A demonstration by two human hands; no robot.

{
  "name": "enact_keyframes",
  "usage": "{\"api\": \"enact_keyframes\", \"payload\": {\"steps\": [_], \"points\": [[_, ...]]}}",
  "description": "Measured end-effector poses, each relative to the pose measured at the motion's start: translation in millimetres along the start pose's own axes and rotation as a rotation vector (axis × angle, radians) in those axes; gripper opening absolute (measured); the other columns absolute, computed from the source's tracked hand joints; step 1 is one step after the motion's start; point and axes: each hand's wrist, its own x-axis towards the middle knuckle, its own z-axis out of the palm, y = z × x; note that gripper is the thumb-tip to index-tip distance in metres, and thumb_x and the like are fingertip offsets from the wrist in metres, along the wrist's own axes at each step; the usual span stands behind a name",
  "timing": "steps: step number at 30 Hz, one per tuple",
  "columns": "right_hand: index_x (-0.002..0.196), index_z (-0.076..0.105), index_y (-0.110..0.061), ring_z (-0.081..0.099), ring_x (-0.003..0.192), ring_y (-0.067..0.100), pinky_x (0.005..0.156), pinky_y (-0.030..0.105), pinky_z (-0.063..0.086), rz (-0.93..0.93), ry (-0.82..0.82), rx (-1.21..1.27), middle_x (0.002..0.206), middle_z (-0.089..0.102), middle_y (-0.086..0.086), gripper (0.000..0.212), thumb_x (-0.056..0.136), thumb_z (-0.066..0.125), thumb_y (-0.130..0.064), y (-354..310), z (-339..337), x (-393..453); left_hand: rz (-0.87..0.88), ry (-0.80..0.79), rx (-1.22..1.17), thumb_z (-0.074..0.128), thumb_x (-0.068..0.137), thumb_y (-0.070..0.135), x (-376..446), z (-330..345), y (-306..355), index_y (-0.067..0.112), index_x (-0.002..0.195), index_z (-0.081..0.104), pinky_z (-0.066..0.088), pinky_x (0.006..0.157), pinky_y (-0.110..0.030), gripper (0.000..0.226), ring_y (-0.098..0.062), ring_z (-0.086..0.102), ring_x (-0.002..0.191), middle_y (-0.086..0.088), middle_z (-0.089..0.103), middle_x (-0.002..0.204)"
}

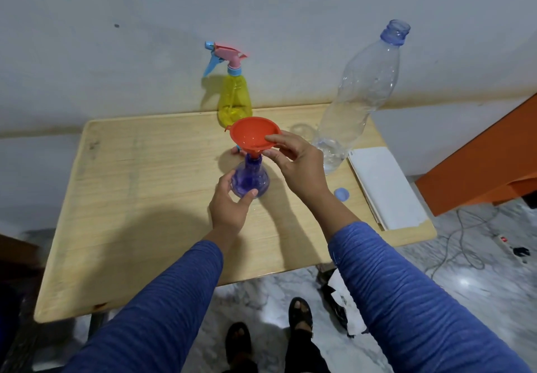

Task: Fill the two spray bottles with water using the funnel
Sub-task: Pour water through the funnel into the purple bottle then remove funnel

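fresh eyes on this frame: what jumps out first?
The orange funnel mid-table, seated in the neck of the purple spray bottle; the right hand pinches its rim while the left hand grips the bottle's base. Next, the tall clear water bottle, uncapped, at the right rear, and the yellow spray bottle with its pink-and-blue trigger head on, by the wall.

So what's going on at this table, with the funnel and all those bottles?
A person is filling spray bottles. The left hand grips the purple spray bottle, which has no spray head on, while the right hand pinches the rim of the orange funnel seated in its neck. The big clear water bottle stands uncapped to the right with only a little water left, its blue cap lying on the table. The yellow spray bottle stands at the back, spray head on.
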Motion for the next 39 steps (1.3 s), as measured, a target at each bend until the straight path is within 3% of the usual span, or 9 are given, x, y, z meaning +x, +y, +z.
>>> {"api": "enact_keyframes", "payload": {"steps": [4,11,15,21,26,29,33,36,39], "points": [[0.107,0.07,-0.012,0.065,0.099,0.022,0.091,0.029,0.052,0.016,-0.013,-0.007,0.119,0.064,0.011,0.03,0.078,0.075,-0.013,-1.2,1.4,-0.1,-0.01,0.001,-0.002,0.077,0.074,0.03,0.3,0.2,-0.5,0.029,0.13,0.046,0.038,0.1,-0.023,0.064,-0.006,0.052,0.113,0.008,0.057,0.126],[0.108,0.069,-0.01,0.063,0.093,0.013,0.088,0.025,0.053,0.0,-0.019,-0.023,0.117,0.064,0.008,0.031,0.078,0.075,-0.013,-4.7,0.1,0.7,-0.017,-0.02,-0.006,0.077,0.075,0.031,-0.4,-1.6,1.1,0.032,0.131,0.045,0.037,0.098,-0.022,0.064,-0.007,0.051,0.116,0.008,0.056,0.129],[0.105,0.07,-0.011,0.063,0.09,0.011,0.085,0.032,0.054,-0.005,-0.042,-0.069,0.112,0.066,0.007,0.028,0.078,0.075,-0.015,-3.5,-0.3,2.9,-0.015,-0.022,-0.008,0.077,0.074,0.031,-0.2,-2.0,1.2,0.033,0.129,0.046,0.037,0.096,-0.021,0.062,-0.006,0.051,0.113,0.008,0.057,0.128],[0.101,0.071,-0.014,0.065,0.089,0.013,0.082,0.03,0.054,-0.019,-0.103,-0.116,0.11,0.067,0.004,0.024,0.078,0.075,-0.018,-4.6,-0.9,13.2,-0.024,-0.009,-0.003,0.077,0.074,0.033,-1.3,-1.2,0.1,0.034,0.129,0.046,0.038,0.094,-0.021,0.063,-0.003,0.051,0.107,0.011,0.058,0.124],[0.098,0.068,-0.018,0.062,0.078,-0.009,0.073,0.009,0.047,0.046,0.005,0.021,0.102,0.069,0.0,0.018,0.08,0.073,-0.018,-10.6,-5.9,43.3,-0.036,-0.017,-0.034,0.075,0.075,0.028,-3.8,-3.1,3.3,0.037,0.126,0.048,0.036,0.083,-0.01,0.059,-0.002,0.052,0.107,0.014,0.058,0.12],[0.099,0.069,-0.019,0.057,0.068,-0.015,0.067,0.006,0.043,0.107,0.077,0.09,0.095,0.067,-0.007,0.016,0.083,0.07,-0.02,-4.5,-4.2,66.4,-0.083,-0.021,-0.049,0.074,0.074,0.026,-4.8,-4.3,12.1,0.037,0.124,0.049,0.034,0.074,-0.005,0.057,-0.003,0.053,0.104,0.017,0.057,0.115],[0.099,0.068,-0.017,0.062,0.079,-0.003,0.07,0.006,0.044,0.224,0.13,0.09,0.098,0.07,-0.003,0.016,0.084,0.068,-0.023,24.8,11.4,90.4,-0.096,-0.028,-0.034,0.068,0.062,0.047,-6.8,-6.0,20.8,0.046,0.117,0.048,0.039,0.07,-0.009,0.059,0.002,0.056,0.09,0.023,0.058,0.106],[0.1,0.068,-0.017,0.063,0.091,0.014,0.082,0.023,0.048,0.293,0.128,0.039,0.1,0.07,-0.001,0.017,0.085,0.066,-0.025,49.5,27.4,99.8,-0.148,-0.01,-0.047,0.077,0.061,0.043,-8.0,-5.3,23.6,0.05,0.114,0.048,0.039,0.069,-0.006,0.061,0.002,0.057,0.091,0.028,0.058,0.1],[0.104,0.066,-0.014,0.058,0.087,0.013,0.071,0.014,0.037,0.409,0.152,0.045,0.104,0.069,0.003,0.02,0.087,0.064,-0.024,69.4,35.5,105.9,-0.159,-0.005,-0.055,0.067,0.05,0.058,-7.9,-5.6,23.6,0.059,0.108,0.046,0.04,0.071,-0.006,0.062,0.014,0.054,0.091,0.036,0.056,0.099]]}}
